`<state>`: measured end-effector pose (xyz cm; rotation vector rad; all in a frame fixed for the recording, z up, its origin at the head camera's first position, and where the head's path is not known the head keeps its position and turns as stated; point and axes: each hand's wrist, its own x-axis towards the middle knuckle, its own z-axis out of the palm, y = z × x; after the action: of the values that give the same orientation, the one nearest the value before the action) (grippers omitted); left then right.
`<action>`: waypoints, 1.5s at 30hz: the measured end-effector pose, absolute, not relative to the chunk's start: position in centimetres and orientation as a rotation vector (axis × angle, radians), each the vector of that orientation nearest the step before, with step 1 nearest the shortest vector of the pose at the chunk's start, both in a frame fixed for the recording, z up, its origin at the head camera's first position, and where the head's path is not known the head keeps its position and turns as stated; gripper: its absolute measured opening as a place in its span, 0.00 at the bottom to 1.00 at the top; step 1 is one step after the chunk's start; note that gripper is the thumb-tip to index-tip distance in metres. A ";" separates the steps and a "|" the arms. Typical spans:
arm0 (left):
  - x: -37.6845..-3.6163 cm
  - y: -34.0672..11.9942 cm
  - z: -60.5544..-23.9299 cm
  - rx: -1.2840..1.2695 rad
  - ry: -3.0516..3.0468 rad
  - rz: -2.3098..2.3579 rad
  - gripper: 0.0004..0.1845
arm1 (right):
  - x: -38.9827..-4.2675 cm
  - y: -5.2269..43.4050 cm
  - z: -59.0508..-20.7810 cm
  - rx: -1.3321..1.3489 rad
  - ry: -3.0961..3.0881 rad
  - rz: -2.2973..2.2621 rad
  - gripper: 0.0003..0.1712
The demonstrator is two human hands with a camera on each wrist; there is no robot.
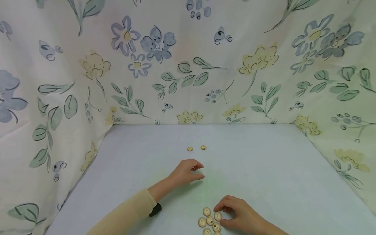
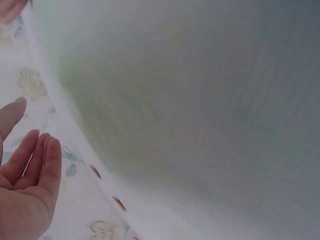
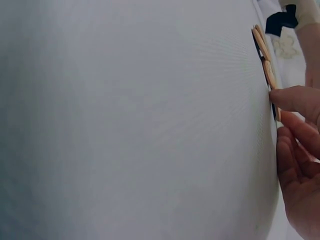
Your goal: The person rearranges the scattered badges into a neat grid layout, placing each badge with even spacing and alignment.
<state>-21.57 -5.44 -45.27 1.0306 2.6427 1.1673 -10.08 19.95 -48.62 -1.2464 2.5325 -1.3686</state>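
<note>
Buttons, pale wooden ones, lay in a tight cluster (image 1: 210,222) at the bottom centre of the head view, bunched so closely that most touched a neighbour, which kept them within easy reach of the right hand (image 1: 241,217). That hand sat just right of the heap, its thumb and forefinger curled in and pinching one button (image 1: 218,216) at the cluster's upper right edge; from the right wrist view the discs showed only edge-on against the pale surface (image 1: 264,163). Well apart from the heap, two more buttons (image 1: 196,148) lay side by side near the middle of the frame, spaced like the start of a row. The left hand (image 1: 186,171) hovered just below that pair with fingers loosely curled and nothing visible between them, while a cream sleeve (image 1: 126,215) covered its forearm. Flower-printed cloth (image 1: 188,65) hung behind and at both sides, walling in the area.
</note>
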 end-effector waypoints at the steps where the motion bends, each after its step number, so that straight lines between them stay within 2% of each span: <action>1: -21.0 -5.5 -45.2 1.048 2.628 1.152 0.15 | -10.1 19.9 -48.6 -1.238 2.532 -1.368 0.17; 12: -14.7 -6.2 -43.6 1.042 2.446 1.122 0.15 | -10.1 19.8 -48.4 -1.250 2.535 -1.360 0.18; 19: -11.9 -6.6 -43.4 1.130 2.433 1.058 0.13 | -10.3 19.8 -48.5 -1.263 2.542 -1.355 0.17; 28: -10.7 -6.6 -43.9 1.376 2.490 0.893 0.13 | -10.2 19.9 -48.4 -1.247 2.535 -1.358 0.17; 45: -10.2 -6.4 -44.8 1.432 2.452 0.751 0.11 | -10.2 19.9 -48.6 -1.281 2.517 -1.383 0.17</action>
<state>-10.15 -6.41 -44.79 1.4324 2.4517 0.7509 -10.21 19.93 -48.64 -1.2808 2.5173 -1.3834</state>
